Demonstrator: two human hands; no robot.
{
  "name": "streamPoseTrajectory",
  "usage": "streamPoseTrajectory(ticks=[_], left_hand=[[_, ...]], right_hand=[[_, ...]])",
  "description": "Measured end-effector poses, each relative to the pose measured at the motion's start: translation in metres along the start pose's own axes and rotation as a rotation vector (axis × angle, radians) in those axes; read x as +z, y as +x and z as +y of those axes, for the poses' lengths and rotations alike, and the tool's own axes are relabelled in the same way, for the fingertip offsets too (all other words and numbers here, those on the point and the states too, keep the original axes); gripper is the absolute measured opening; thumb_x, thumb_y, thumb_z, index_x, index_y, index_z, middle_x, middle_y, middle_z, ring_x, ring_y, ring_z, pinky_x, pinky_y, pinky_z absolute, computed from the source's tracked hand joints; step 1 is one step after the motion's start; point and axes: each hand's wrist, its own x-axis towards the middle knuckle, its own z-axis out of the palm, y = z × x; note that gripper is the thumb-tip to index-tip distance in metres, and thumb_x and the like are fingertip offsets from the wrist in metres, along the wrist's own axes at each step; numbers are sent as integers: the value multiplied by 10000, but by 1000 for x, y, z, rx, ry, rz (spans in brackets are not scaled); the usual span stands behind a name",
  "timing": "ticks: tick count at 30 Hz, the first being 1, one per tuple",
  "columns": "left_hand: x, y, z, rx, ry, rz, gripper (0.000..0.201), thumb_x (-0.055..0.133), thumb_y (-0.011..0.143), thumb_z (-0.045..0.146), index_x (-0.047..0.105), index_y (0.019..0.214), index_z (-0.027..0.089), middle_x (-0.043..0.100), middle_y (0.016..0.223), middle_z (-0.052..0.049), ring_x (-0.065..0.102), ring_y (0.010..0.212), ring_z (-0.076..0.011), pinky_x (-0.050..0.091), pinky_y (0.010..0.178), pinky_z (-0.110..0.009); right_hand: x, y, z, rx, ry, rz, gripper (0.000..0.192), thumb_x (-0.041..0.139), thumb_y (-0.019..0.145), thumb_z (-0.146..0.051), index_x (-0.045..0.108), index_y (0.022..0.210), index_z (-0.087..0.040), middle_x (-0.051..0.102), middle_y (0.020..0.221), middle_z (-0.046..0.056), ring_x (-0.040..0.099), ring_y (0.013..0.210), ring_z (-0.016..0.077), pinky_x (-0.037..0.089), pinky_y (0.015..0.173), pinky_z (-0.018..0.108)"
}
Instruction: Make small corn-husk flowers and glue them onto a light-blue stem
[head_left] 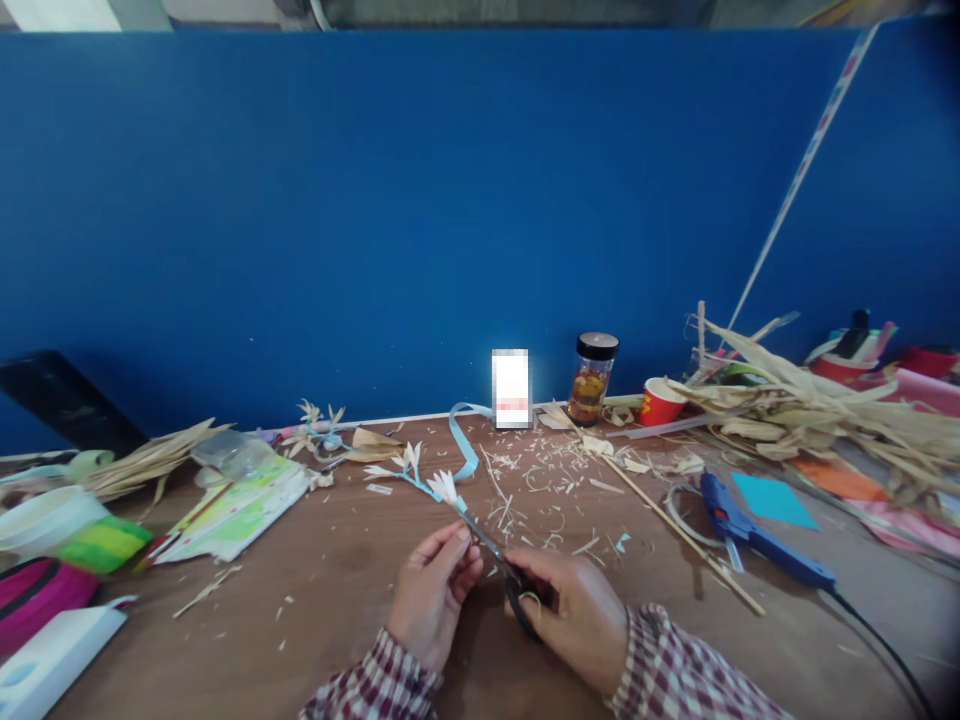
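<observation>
My right hand (574, 605) is closed around the black handles of a pair of scissors (491, 546). Their blades point up and left, and the tips are beside a white-petalled handmade flower (445, 487). My left hand (435, 590) is just left of the blades, its thumb and fingers pinched together below the flower. Whatever lies between those fingertips is too small or hidden to make out. Light blue stem wrapping links the flower to further pale blooms (405, 465) on the left. Behind them a light blue ribbon (463, 450) curls up from the table.
Pale husk scraps (540, 465) litter the table. On the right are a blue glue gun (765, 535), a thin stick (675, 530), a red cup (661, 402), a lidded jar (591, 385) and piled dry husks (810, 410). A white tub (45, 525) and papers (236, 510) lie left.
</observation>
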Motion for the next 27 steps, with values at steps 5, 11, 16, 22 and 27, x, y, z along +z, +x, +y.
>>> streamPoseTrajectory(ticks=[5,11,16,22,27], left_hand=[[1,-1,1,18,27,5,89,585,703,19,607,737,98,619,595,-21,590,505,-76,527,489,-171],[1,-1,1,45,23,6,80,589,703,24,609,725,98,614,597,-19,587,504,-72,525,491,-165],[2,-1,1,86,32,11,78,651,650,52,615,699,100,613,586,-15,585,503,-78,522,487,-165],[1,-1,0,108,58,-4,143,720,578,119,626,684,101,621,579,-13,585,502,-85,513,482,-169],[2,-3,-1,119,79,1,206,749,531,158,635,691,100,630,583,-12,579,501,-82,508,493,-174]], right_hand=[[0,0,0,-11,-33,-2,414,490,697,-144,564,1081,-283,660,848,-10,580,768,157,424,668,231],[1,0,-1,-12,-25,-8,403,499,705,-159,566,1086,-271,656,886,5,578,799,167,427,683,237],[2,0,0,-9,14,-25,402,496,709,-141,571,1075,-288,661,862,-9,584,783,158,428,672,228],[3,0,0,-1,64,-33,398,491,715,-146,572,1079,-288,672,815,-16,597,743,154,435,655,228],[2,1,-1,2,88,-37,394,492,721,-155,572,1084,-284,676,818,-15,602,738,153,441,663,230]])
